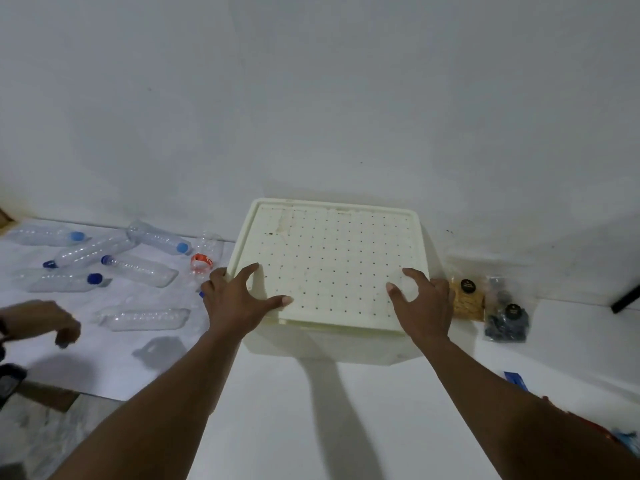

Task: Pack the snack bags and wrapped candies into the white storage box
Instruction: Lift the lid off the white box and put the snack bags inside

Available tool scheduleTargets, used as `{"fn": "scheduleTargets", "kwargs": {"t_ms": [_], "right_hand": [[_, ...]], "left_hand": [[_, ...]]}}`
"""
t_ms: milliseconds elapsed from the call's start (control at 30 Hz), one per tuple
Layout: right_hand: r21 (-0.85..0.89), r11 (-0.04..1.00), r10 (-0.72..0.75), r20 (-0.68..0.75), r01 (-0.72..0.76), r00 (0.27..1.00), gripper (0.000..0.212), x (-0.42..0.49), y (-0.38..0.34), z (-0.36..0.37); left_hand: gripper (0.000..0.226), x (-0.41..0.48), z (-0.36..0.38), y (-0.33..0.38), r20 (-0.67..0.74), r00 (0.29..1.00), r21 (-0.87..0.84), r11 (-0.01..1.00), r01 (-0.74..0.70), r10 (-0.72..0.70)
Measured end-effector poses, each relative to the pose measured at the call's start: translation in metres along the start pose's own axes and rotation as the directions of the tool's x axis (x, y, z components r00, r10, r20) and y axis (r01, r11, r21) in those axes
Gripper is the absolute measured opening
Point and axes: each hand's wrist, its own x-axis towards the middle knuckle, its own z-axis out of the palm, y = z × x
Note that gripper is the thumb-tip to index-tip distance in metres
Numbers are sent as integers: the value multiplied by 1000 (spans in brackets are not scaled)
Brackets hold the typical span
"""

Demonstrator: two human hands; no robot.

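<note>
My left hand (239, 301) and right hand (425, 308) each grasp a near corner of the lid (329, 251) on the white box (325, 348), with a tan snack bag (468, 301) just beside the box on the right.

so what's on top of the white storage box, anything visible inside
A perforated lid sits on the white storage box; the left hand and right hand grip its near corners. The lid hides the inside, so contents cannot be seen.

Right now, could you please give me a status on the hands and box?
Left hand, right hand grip lid corners. White storage box closed. Snack bags outside, right of it. Lid blocks packing.
</note>
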Motion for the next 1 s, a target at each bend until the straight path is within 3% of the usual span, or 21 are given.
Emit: {"fn": "scheduleTargets", "kwargs": {"t_ms": [467,1000], "right_hand": [[-3,999,-39,12,39,999,49,-115,59,-73],[-116,993,29,148,-12,989,48,-266,163,-100]], "left_hand": [[106,-148,-4,-19,-31,999,12,1000,-13,14],[104,-315,31,-77,104,992,122,991,64,-76]]}}
